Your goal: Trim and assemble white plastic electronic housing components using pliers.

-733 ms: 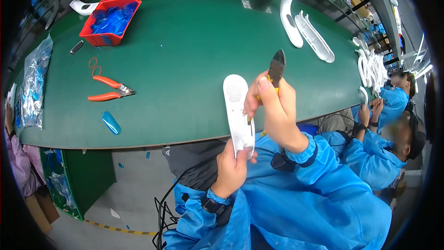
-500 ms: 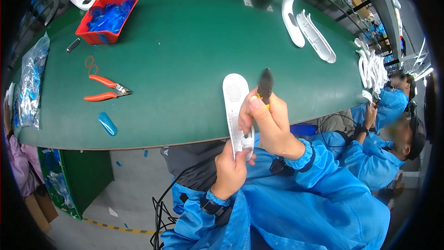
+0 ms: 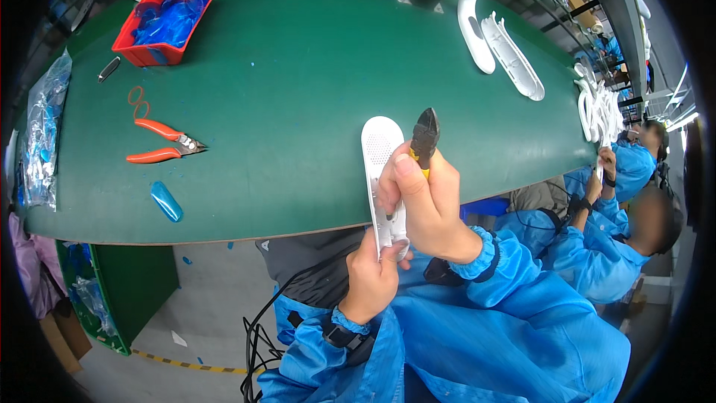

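Note:
My left hand (image 3: 371, 276) grips the lower end of a long white plastic part (image 3: 380, 160) with a perforated rounded top, held upright over the near edge of the green table (image 3: 298, 82). My right hand (image 3: 421, 194) is closed around a pair of cutters with a dark head (image 3: 426, 136) and yellow handle, and its fingers press against the white part's right side. The cutter head points up beside the part's top.
Orange-handled pliers (image 3: 160, 143) and a small blue piece (image 3: 165, 201) lie left on the table. A red bin (image 3: 165, 20) of blue pieces stands far left, a clear bag (image 3: 43, 134) at the left edge. White parts (image 3: 507, 48) lie far right. Other people in blue coats (image 3: 604, 239) sit right.
My right hand with the cutters has come down from above the white part to rest against its side. The white part stays in my left hand.

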The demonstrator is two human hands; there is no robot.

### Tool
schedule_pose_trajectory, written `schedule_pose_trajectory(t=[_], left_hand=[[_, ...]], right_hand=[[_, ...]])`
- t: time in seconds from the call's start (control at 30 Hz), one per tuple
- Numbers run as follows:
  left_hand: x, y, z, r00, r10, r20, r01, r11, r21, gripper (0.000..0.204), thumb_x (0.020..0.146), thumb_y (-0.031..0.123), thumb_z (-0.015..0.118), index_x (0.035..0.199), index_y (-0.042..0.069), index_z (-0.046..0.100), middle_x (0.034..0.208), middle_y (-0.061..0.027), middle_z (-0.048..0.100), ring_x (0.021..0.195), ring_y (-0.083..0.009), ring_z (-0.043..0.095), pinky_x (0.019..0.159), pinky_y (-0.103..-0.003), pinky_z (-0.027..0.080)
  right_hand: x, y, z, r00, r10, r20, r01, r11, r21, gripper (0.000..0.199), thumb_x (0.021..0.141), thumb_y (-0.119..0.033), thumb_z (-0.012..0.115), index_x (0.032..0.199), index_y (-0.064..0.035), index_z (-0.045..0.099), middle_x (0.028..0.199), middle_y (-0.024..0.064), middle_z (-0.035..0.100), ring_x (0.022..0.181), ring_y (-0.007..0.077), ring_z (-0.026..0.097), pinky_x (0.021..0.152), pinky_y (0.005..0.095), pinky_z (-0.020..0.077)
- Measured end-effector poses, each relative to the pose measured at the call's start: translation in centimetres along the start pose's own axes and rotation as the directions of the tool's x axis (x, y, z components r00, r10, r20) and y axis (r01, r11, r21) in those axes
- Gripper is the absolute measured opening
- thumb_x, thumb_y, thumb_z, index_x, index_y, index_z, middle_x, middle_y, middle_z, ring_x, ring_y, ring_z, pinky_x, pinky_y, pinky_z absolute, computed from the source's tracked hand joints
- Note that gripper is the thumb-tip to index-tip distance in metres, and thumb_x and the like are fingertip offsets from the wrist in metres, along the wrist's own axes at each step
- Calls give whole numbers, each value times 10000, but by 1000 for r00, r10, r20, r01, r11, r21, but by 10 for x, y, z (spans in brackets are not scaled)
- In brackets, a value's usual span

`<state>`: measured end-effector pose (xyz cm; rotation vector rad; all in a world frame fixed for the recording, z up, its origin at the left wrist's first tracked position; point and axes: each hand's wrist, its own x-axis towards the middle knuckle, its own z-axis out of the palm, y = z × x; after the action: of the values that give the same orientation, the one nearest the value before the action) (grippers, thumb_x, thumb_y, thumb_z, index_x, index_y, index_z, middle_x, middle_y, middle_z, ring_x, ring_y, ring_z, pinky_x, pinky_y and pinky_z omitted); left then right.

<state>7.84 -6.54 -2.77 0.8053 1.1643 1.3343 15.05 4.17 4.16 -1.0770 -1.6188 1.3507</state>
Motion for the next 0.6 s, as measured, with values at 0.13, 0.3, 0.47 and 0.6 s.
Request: schedule_pose_trajectory(t=[0.13,0.3,0.47,0.6], left_hand=[[0,-1,-1,1000,-7,9,8,999,-35,170,961,37,536,1102,-51,569,758,-102,695,642,-166,681,608,-300,546],[-1,-5,-1,999,-35,27,37,996,-81,174,953,16,527,1108,-53,567,764,-102,696,649,-166,684,622,-293,546],[1,-6,-2,999,-13,34,15,998,-62,183,956,18,519,1118,-53,564,762,-100,693,652,-163,683,632,-291,545],[-1,-4,-2,1000,-21,24,22,998,-55,192,962,30,515,1128,-54,562,763,-101,693,656,-163,685,631,-292,546]], right_hand=[[0,-1,1,999,-6,-39,6,1000,5,252,1051,-239,421,935,-16,437,668,55,501,594,124,514,567,293,457],[0,-7,2,998,23,-56,-18,996,91,264,1052,-249,422,931,-15,440,670,60,502,580,130,514,559,300,467],[0,-5,-1,1000,16,-26,-14,996,91,268,1052,-261,426,932,-21,438,669,62,500,576,132,517,556,301,472],[-2,-6,3,999,45,-19,-41,985,168,258,1053,-260,423,953,-23,433,671,57,493,575,132,513,549,295,468]])
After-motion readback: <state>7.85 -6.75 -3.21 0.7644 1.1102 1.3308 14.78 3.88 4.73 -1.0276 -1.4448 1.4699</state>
